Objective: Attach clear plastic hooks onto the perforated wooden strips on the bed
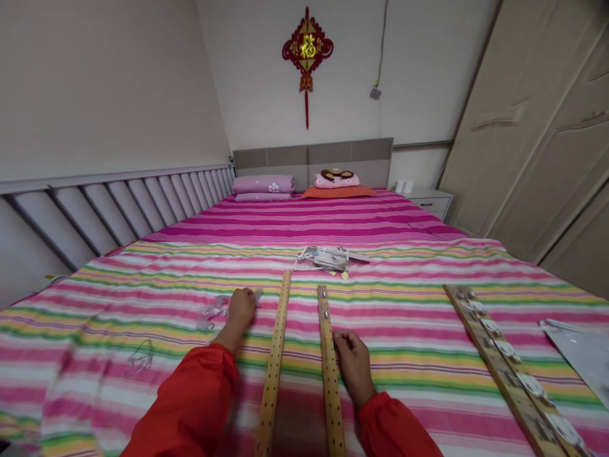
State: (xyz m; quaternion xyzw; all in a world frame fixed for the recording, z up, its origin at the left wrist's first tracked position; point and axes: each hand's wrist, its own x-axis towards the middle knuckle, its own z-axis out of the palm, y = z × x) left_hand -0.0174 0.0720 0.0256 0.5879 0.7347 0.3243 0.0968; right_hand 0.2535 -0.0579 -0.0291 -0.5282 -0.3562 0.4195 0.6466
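My left hand [242,311] is closed, its fingertips pinching a small clear plastic bag [259,294] whose edge pokes out to the right. More crumpled clear bags [213,309] lie just left of that hand. Two long wooden strips with rows of holes run away from me: the left strip [275,362] is bare, and the right strip [328,368] carries small metal fittings [325,304] at its far end. Beside the right strip, my right hand [356,365] has its fingers curled together close to the strip's edge. Whatever those fingers hold is hidden.
A plastic packet of parts [328,257] lies beyond the strips. At right are wooden strips with white and metal fittings [504,355] and a white plastic sheet [578,349]. Thin string [140,355] lies at left on the striped bedspread [185,254]. A slatted rail [118,203] borders the bed.
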